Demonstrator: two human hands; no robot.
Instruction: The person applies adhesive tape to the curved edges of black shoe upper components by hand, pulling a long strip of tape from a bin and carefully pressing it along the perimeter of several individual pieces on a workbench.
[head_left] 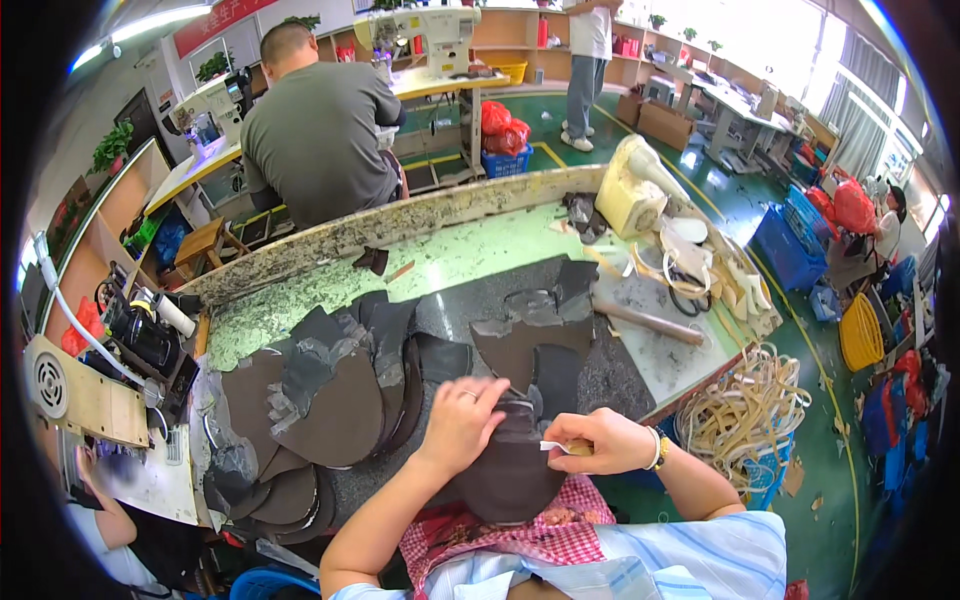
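In front of me a dark brown rounded piece (510, 480), which looks like leather or fabric, lies at the near edge of the bench, over my checked red apron (540, 535). My left hand (462, 428) reaches over its upper left edge with the fingers stretched out, slightly blurred. Pinched in my right hand (608, 440) is a small white strip (550, 446), its tip pointing left over the brown piece; a yellowish part shows between the fingers. Further dark cut pieces (555, 350) lie just beyond my hands.
Stacked dark pieces (340, 410) cover the bench's left side. On the right lie a brown rod (650, 322), scissors (690, 295) and a cream machine part (632, 195). Tangled pale strips (745, 410) fill a blue basket. A seated person (320, 140) works beyond; another person's hand (92, 470) shows at left.
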